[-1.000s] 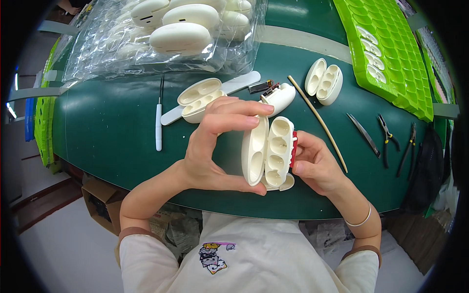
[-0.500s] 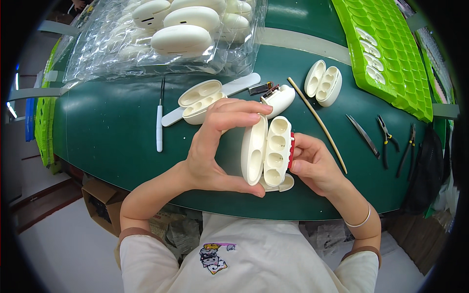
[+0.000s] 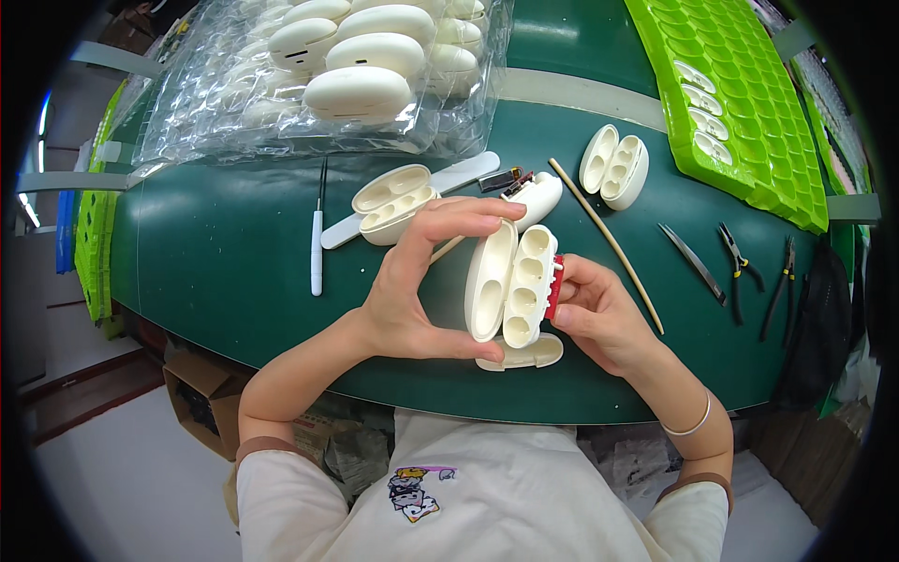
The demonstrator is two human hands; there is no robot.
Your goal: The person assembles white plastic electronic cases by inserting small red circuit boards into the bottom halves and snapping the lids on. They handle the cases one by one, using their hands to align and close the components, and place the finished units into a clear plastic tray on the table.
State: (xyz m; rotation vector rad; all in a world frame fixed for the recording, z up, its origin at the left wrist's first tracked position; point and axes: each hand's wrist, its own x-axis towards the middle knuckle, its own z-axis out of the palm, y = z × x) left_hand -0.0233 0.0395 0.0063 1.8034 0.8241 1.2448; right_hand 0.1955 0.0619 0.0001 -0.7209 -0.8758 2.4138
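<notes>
In front of me my left hand [image 3: 398, 295] grips an open white earbud case [image 3: 489, 281] by its lid end, thumb low and fingers over the top. The case's inner tray [image 3: 529, 272], with several round wells, stands hinged beside the lid. On the tray's right side is a flat red part [image 3: 553, 292], pinched between the thumb and fingers of my right hand [image 3: 604, 314]. Just below the case lies a curved white shell [image 3: 532, 354]. Beyond my left fingers lies another white case piece [image 3: 536, 197] with a small battery [image 3: 499, 180] beside it.
Open white cases [image 3: 391, 201] [image 3: 613, 167] lie to left and right. A white-handled tool [image 3: 316, 253], a white stick [image 3: 468, 170], a wooden stick [image 3: 613, 248], tweezers [image 3: 693, 262] and pliers [image 3: 740, 267] lie around. Behind are bagged cases [image 3: 356, 92] and a green tray [image 3: 749, 122].
The tray end of the case has tilted slightly, with the red part still pinched. More of the curved shell below shows now. The whole view has shifted a little.
</notes>
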